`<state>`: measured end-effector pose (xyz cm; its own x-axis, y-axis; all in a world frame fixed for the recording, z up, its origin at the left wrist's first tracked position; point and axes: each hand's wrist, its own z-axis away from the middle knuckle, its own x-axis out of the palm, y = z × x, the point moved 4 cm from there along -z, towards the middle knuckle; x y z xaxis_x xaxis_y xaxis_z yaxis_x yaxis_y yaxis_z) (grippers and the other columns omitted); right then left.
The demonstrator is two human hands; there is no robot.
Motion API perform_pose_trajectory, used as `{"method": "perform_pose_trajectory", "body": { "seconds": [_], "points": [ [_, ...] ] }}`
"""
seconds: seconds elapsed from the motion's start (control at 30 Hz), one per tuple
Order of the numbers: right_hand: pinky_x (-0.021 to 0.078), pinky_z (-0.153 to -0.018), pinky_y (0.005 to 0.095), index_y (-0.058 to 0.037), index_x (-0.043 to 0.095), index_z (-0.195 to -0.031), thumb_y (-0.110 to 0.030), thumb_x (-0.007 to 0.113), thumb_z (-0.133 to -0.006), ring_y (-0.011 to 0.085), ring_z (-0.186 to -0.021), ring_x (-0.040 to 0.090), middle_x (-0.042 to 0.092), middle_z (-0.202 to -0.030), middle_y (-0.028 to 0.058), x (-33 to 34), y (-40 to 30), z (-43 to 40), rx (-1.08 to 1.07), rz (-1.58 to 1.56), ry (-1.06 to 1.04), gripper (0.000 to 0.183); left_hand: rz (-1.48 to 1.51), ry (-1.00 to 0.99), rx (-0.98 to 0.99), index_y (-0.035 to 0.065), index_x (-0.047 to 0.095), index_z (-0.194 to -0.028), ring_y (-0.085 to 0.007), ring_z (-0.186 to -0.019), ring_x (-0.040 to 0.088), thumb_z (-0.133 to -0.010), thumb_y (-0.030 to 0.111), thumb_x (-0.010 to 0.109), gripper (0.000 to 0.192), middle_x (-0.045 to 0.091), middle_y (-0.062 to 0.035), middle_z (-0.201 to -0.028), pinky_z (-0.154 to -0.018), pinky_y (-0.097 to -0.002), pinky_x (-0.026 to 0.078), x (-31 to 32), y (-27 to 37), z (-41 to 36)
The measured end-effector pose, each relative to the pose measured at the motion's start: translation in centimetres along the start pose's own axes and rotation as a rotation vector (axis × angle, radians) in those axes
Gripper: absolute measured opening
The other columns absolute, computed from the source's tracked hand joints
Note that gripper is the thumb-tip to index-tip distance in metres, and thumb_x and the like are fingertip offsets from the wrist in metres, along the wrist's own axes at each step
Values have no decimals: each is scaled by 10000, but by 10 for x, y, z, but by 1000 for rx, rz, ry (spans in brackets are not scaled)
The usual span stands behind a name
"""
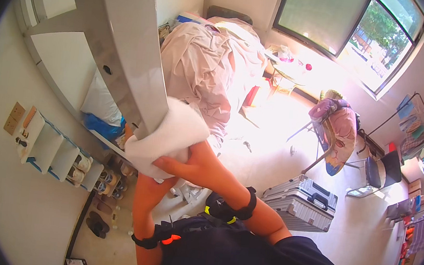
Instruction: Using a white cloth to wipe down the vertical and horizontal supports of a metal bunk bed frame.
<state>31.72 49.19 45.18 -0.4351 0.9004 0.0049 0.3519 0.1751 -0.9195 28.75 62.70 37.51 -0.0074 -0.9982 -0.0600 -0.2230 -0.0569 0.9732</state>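
Observation:
A folded white cloth [168, 135] is pressed around the lower end of a grey metal post [133, 45], part of a tall frame rising at the upper left. My right hand [183, 163] grips the cloth from the right, with its thumb lying across the front. My left hand [129, 133] reaches up behind the cloth. Only a bit of its fingers shows at the post's left side, so its grasp is hidden. Beyond the frame's bar, a white pillow-like bundle [102, 98] rests on a blue plastic bag [105, 125].
A shoe rack [63, 151] lines the left wall, with slippers [97, 224] on the floor below. Ahead is a bed under a crumpled beige cover [204, 61]. To the right stand a silver suitcase [300, 203], a chair [382, 169] and a draped quilt [339, 135].

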Motion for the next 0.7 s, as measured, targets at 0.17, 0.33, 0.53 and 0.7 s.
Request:
{"method": "perform_pose_trajectory", "body": {
  "seconds": [0.17, 0.33, 0.53, 0.7],
  "points": [
    [382, -985, 310, -43, 378, -1348, -166, 744, -755, 143, -1148, 481, 537, -1234, 67, 1, 48, 26, 93, -17, -51, 708, -183, -238, -26, 35, 508, -1227, -200, -1074, 562, -700, 151, 781, 604, 584, -108, -1158, -886, -339, 456, -2, -49, 1],
    [425, -928, 304, -26, 503, -1226, -144, 773, -707, 154, -1058, 553, 593, -1145, 69, 4, 18, 4, 99, -110, -39, 598, -168, -184, 37, 18, 507, -1216, -212, -1074, 560, -684, 152, 795, 620, 588, -109, -1146, -901, -350, 450, 0, -36, -6],
    [453, -859, 281, -23, 498, -1214, -167, 765, -684, 128, -960, 590, 633, -1030, 58, 15, -20, -30, -554, 513, 60, 611, -129, -103, 69, 16, 495, -1237, -227, -1109, 545, -672, 170, 799, 659, 574, -134, -1176, -931, -360, 434, -14, -68, -15],
    [458, -832, 309, -53, 576, -1093, -206, 765, -652, 189, -924, 599, 629, -1005, 78, 6, 46, -9, -269, 203, 146, 503, -244, -121, 117, 22, 476, -1265, -246, -1146, 533, -684, 173, 794, 679, 554, -146, -1224, -964, -373, 416, 0, -143, -17]
  ]
}}
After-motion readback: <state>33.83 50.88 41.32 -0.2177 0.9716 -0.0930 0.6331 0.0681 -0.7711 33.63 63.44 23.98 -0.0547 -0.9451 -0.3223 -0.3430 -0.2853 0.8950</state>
